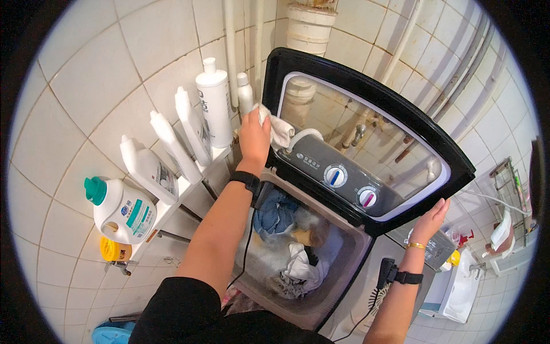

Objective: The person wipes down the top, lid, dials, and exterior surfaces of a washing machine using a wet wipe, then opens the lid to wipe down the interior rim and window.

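My left hand (255, 136) is closed around a bunched white cloth (279, 131), at the left side of the raised lid (366, 80) of a washing machine. The lid has a black frame and a clear window. My right hand (427, 222) has its fingers stretched out along the lid's lower right edge, seemingly touching it. Below the lid, the open tub (258, 286) holds sudsy water with blue denim (275, 212), white and grey clothes (299, 266) and a yellowish piece. Through the window shows the grey control panel (349, 178) with two knobs.
On a narrow shelf (189, 189) along the left wall stand several white bottles (213, 106), a white jug with a green cap (123, 209) and a yellow tub (114, 249). Pipes (309, 26) run up the tiled wall behind. A white sink (461, 286) stands at right.
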Demonstrator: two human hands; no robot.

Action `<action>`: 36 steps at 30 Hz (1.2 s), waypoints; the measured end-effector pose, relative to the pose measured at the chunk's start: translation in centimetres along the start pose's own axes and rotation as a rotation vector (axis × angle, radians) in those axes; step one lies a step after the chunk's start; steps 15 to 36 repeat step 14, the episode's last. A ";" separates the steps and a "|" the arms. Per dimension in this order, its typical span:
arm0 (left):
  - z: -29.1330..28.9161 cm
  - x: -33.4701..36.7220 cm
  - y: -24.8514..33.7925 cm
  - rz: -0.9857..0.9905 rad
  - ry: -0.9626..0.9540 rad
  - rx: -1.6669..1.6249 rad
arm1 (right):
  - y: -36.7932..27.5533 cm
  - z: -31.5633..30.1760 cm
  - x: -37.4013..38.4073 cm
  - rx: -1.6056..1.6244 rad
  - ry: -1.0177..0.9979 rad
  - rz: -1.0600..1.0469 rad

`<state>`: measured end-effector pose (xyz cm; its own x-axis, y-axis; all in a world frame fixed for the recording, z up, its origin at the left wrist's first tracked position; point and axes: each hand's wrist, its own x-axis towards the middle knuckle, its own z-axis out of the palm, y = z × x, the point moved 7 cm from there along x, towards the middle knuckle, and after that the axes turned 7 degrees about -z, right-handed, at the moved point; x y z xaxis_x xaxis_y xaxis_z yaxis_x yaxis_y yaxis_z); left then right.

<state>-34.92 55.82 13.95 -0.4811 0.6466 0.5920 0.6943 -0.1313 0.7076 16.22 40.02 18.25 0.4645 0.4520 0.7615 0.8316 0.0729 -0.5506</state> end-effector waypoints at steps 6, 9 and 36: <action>1.7 -5.2 -5.6 0.011 -0.047 0.062 | -0.5 -0.2 -0.2 0.004 -0.040 0.044; 2.5 -6.7 -7.4 -0.056 -0.096 0.097 | -0.1 -0.1 -0.1 0.042 -0.050 0.012; 3.3 -8.5 -9.3 -0.213 -0.251 0.131 | 1.5 -0.3 -0.2 -0.013 -0.015 -0.009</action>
